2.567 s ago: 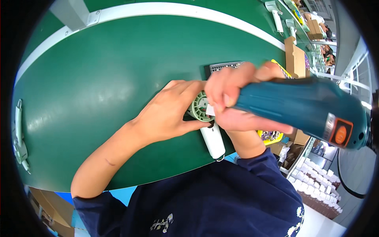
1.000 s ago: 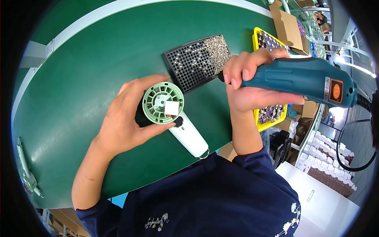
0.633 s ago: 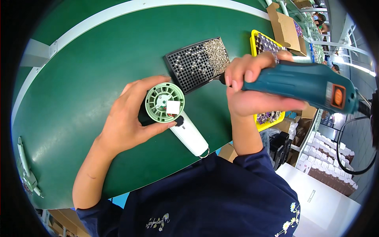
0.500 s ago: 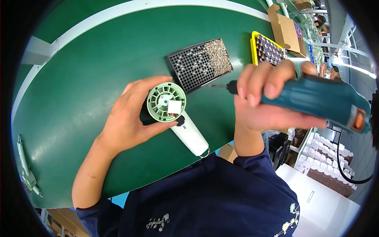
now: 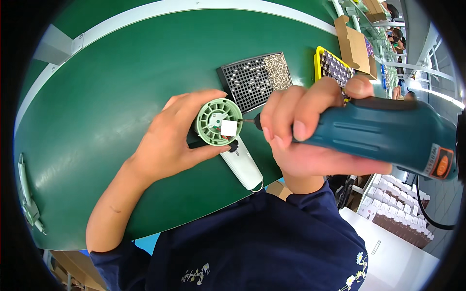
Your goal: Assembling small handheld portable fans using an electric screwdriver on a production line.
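Observation:
My left hand is closed round the rim of a handheld fan's round light-green head, fingers on the far side and thumb on the near side. A white square piece lies inside the open head, with some red wire beside it. The white handle points toward me and ends in a metal ring. Wrapped round a teal electric screwdriver, my right hand holds it sideways. Its thin bit reaches the right edge of the fan head; whether it touches a screw I cannot tell.
Just beyond the fan lies a black perforated tray with small metal screws heaped at its right end. A yellow-rimmed tray and an open cardboard box stand farther right. A pale green tool-like object rests at the table's left edge.
The screwdriver has moved left and slightly down, bringing its bit from open space to the fan head's edge. In the picture, the fan, left hand and screw tray sit a little farther right.

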A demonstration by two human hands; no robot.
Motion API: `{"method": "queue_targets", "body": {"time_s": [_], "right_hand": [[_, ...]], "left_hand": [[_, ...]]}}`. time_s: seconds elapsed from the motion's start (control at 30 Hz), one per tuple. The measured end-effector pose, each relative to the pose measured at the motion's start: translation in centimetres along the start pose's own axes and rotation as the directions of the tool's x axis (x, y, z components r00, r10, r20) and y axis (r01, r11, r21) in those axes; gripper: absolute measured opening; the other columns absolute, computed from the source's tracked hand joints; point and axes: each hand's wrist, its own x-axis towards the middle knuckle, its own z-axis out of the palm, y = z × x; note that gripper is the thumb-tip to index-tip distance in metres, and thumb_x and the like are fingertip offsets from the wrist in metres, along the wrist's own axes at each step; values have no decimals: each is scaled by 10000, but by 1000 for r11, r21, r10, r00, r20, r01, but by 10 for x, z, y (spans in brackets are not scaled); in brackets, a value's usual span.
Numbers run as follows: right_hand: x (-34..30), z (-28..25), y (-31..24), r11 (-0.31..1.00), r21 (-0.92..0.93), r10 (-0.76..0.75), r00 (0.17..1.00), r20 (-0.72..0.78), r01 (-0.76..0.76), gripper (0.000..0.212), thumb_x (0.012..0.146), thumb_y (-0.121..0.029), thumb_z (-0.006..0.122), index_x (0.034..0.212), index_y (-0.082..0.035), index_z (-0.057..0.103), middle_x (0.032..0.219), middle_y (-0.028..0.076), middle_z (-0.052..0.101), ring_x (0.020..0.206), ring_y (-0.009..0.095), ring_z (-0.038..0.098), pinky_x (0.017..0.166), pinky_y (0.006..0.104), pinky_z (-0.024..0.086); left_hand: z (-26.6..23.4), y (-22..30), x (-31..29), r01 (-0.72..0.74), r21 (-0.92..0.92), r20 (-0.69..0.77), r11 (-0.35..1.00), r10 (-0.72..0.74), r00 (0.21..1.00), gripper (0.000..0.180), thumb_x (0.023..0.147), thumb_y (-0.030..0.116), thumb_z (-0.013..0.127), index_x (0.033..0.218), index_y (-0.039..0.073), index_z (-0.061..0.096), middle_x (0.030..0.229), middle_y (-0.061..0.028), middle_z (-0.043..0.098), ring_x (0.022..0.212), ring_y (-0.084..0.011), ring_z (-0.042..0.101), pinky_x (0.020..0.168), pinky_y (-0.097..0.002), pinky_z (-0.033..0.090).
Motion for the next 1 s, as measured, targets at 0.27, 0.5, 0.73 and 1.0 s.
{"method": "queue_targets", "body": {"time_s": [0.27,0.5,0.73,1.0], "right_hand": [[-6,0,19,999,-23,43,999,-13,-44,877,703,-869,455,1224,-167,396,688,39,478,456,162,449,401,313,382],[-14,-4,33,999,-44,30,999,34,-28,865,738,-873,413,1256,-181,385,713,31,464,487,157,438,440,318,372],[-14,2,31,998,59,28,999,26,-29,875,715,-805,540,1229,-106,424,757,89,498,530,192,455,480,319,394],[-16,1,28,998,-59,33,999,-8,-33,834,720,-864,460,1153,-153,422,698,42,489,463,168,433,427,314,389]], "left_hand": [[2,-1,-3,9,-24,-14,1000,-9,1000,731,682,211,845,1313,107,490,1212,-90,604,1048,-335,577,910,-414,480],[4,-4,-1,-49,-44,-43,998,47,998,703,695,207,834,1298,99,488,1158,-100,624,1026,-316,597,939,-399,448],[3,-7,0,-65,-52,-34,997,63,997,739,676,182,841,1318,90,486,1197,-102,610,1062,-326,583,942,-408,459],[0,-1,3,-72,-29,0,997,72,997,721,691,192,832,1308,95,472,1173,-113,606,1029,-321,591,945,-413,440]]}}
